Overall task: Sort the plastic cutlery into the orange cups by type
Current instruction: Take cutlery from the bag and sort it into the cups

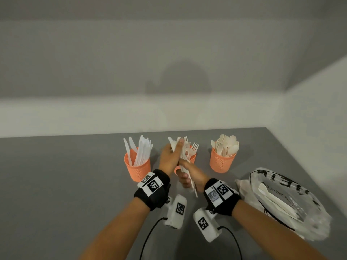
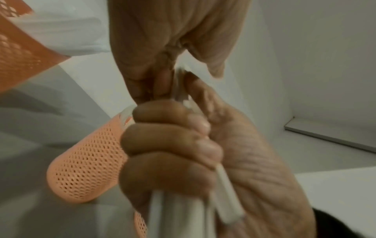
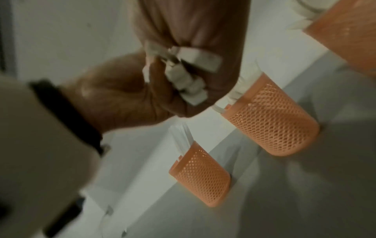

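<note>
Though not yet finished, seems far along, judging by the present layout. Already standing in the left orange mesh plastic cup (image 1: 138,167): white plastic knives (image 1: 139,150), blades up. Already filling the right orange mesh plastic cup (image 1: 221,162): cream plastic spoons (image 1: 227,145), bowls up. In the middle orange mesh plastic cup (image 1: 193,158), mostly hidden behind the hands: some white plastic forks (image 1: 195,147), tines up.

Unsorted for now: a bundle of white plastic forks (image 1: 183,145), held in the air just above and before the middle cup, not yet inside. Beside its tines, one more white tip of a type impossible to tell. Probably left as well: a few long white pieces inside the crumpled clear plastic bag (image 1: 289,201), lying on the grey table (image 1: 65,184) at the right; cannot tell their type either.

Left hand (image 1: 170,158): raised to the upper part of the bundle, fingers wrapped around it, thumb reaching up near the tines. Right hand (image 1: 189,177): lower and nearer to the body, fingers curled tight around the handles, as shown plainly by the left wrist view, with handle ends sticking out below the fist. Both forearms reaching forward and meeting in the middle, wrists bent a little inward.

Most likely next: lowering the bundle, handles first, into the middle cup.
</note>
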{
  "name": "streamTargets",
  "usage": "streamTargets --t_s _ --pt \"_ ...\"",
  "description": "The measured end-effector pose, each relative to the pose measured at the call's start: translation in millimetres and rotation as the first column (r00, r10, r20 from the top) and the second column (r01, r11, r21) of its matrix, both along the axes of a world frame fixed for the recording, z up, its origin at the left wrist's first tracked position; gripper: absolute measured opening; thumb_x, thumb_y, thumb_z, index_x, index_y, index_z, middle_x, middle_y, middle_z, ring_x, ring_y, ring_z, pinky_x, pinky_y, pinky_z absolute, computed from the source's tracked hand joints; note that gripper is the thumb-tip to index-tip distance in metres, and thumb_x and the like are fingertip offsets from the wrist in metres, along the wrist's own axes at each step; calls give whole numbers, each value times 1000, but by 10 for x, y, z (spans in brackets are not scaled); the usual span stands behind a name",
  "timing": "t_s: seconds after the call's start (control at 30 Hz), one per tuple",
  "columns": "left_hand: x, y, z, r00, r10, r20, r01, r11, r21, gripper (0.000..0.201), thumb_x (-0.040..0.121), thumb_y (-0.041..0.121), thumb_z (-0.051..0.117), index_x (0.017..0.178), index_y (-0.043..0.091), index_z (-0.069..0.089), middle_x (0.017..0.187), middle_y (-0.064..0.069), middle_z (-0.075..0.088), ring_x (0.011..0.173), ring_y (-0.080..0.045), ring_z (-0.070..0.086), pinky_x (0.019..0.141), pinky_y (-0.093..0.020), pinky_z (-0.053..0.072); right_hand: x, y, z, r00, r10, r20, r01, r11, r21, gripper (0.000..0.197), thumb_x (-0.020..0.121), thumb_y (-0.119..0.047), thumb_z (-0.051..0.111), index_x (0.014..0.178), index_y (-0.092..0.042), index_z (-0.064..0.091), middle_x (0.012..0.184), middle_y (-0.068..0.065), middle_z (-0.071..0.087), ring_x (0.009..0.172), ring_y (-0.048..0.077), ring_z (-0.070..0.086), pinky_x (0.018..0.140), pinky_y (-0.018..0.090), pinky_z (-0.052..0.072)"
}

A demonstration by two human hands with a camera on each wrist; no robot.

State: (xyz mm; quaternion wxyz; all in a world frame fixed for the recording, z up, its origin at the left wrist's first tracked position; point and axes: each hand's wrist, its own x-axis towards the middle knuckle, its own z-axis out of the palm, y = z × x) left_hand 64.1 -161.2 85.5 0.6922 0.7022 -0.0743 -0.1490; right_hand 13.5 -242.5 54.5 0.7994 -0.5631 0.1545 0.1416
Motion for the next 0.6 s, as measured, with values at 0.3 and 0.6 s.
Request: streamTargets --t_s 0.3,0.6 --pt "148 160 0 985 -16 -172 5 998 -63 30 95 31 47 79 10 61 71 -4 59 63 -15 56 62 -26 46 -38 -168 53 980 196 38 -198 937 288 28 87 -35 41 102 -19 58 45 -8 39 27 1 29 29 12 26" --pt "348 535 140 985 166 39 -166 986 -9 19 95 9 48 77 10 54 73 -9 60 53 -13 60 46 -16 50 9 -40 73 992 96 78 -85 988 -131 21 96 -29 45 116 -24 51 61 1 58 34 6 37 33 14 30"
